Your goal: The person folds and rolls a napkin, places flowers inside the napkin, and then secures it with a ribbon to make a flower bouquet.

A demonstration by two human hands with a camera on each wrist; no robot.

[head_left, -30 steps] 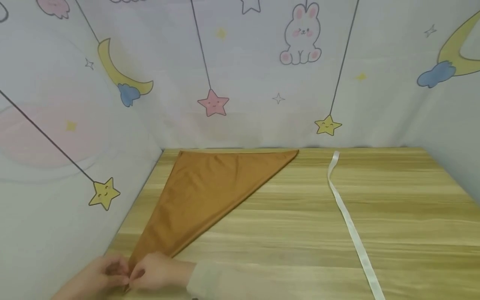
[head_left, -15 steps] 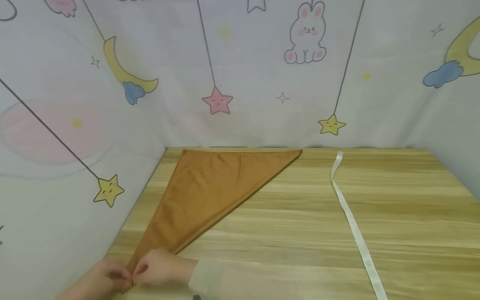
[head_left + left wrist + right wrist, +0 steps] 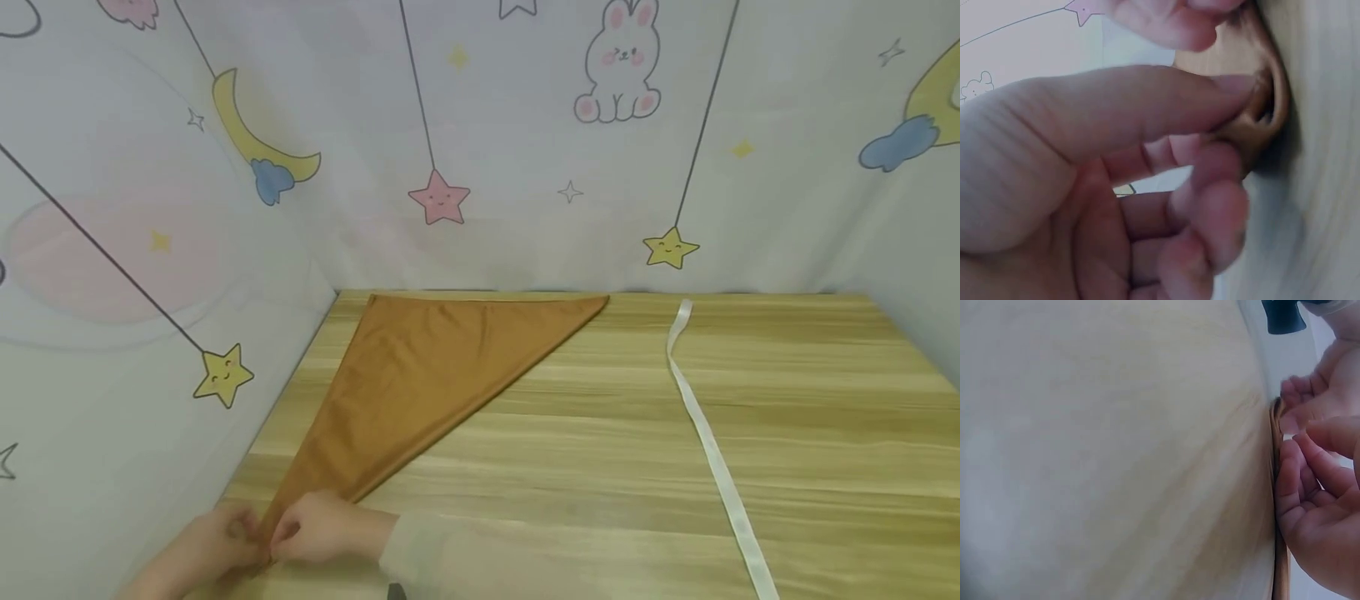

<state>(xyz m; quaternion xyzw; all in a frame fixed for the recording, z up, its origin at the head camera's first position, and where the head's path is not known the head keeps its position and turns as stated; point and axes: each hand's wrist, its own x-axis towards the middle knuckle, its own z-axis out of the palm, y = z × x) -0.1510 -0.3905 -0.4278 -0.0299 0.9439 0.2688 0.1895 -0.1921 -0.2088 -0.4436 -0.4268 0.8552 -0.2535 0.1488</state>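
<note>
An orange-brown cloth [image 3: 405, 383], folded into a triangle, lies on the left part of the table. Its near corner is between my two hands at the bottom left of the head view. My left hand [image 3: 206, 546] pinches that corner; the left wrist view shows its thumb [image 3: 1166, 103] against a curled fold of the cloth [image 3: 1279, 94]. Right beside it, my right hand [image 3: 318, 529] pinches at the cloth's edge with thumb and forefinger, its other fingers curled. What exactly lies between the right fingertips is too small to make out.
A narrow white ribbon [image 3: 720, 475] runs lengthwise along the right side of the wood-grain table [image 3: 570, 467]. Behind and to the left of the table hangs a pale curtain [image 3: 510, 242] printed with stars, moons and a rabbit.
The view has shifted slightly, so everything appears a little farther right. Both hands stay at the near corner of the cloth, with small finger movements.
</note>
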